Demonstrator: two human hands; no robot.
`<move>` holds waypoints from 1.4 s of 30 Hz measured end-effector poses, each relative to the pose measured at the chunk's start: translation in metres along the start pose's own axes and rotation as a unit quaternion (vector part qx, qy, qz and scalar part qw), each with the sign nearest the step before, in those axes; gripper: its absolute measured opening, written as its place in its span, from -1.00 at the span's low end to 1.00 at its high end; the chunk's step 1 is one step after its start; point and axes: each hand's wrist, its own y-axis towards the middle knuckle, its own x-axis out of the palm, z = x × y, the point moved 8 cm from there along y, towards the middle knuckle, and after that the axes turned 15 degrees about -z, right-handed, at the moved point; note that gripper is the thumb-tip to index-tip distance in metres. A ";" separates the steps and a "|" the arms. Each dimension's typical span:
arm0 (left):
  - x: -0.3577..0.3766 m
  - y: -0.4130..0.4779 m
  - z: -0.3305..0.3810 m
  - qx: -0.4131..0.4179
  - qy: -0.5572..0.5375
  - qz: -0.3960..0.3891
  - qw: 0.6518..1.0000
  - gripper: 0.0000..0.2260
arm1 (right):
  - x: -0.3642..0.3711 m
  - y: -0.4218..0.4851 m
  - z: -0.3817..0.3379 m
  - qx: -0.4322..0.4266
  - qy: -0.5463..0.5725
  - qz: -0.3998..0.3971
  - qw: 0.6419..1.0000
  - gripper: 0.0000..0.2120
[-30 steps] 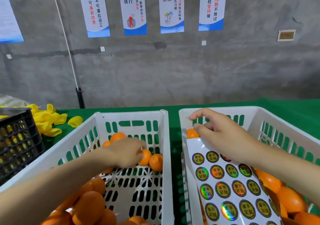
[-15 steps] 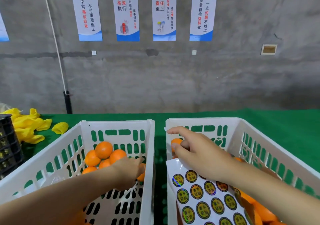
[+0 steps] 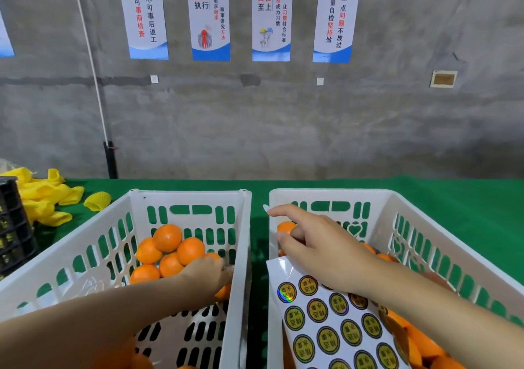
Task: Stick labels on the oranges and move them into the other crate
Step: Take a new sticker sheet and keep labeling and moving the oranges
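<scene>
Oranges (image 3: pixel 167 238) sit in a pile at the far end of the left crate (image 3: pixel 187 195). More lie in the right crate (image 3: pixel 326 194). The left hand (image 3: pixel 207 273) is down in the left crate, on top of some of them by the inner wall. Its fingers are hidden, so I cannot tell if it grips.

The right hand (image 3: pixel 320 252) hangs over the right crate. Its pointing finger (image 3: pixel 286 212) is straight out and it holds nothing. One small orange (image 3: pixel 285 226) peeks out just below that finger, so the right hand is the nearer one.

The label sheet (image 3: pixel 334 323) lies under the right wrist, with its long side running back toward the person. The round gold labels have writing, but it is turned and I cannot read it. Wall posters (image 3: pixel 209 14) say 高效执行 and 责任至上.
</scene>
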 end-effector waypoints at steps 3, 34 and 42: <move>-0.001 0.001 -0.005 -0.009 -0.010 -0.022 1.000 -0.77 | -0.001 0.000 -0.001 -0.005 0.003 0.002 1.000 -0.66; -0.148 -0.144 -0.004 -0.010 -0.157 0.372 0.915 -0.29 | -0.012 -0.002 -0.011 -0.021 0.348 0.009 0.937 -0.77; -0.147 -0.145 -0.009 -0.045 -0.211 0.375 0.902 -0.17 | -0.010 -0.001 -0.007 -0.035 0.355 0.018 0.934 -0.84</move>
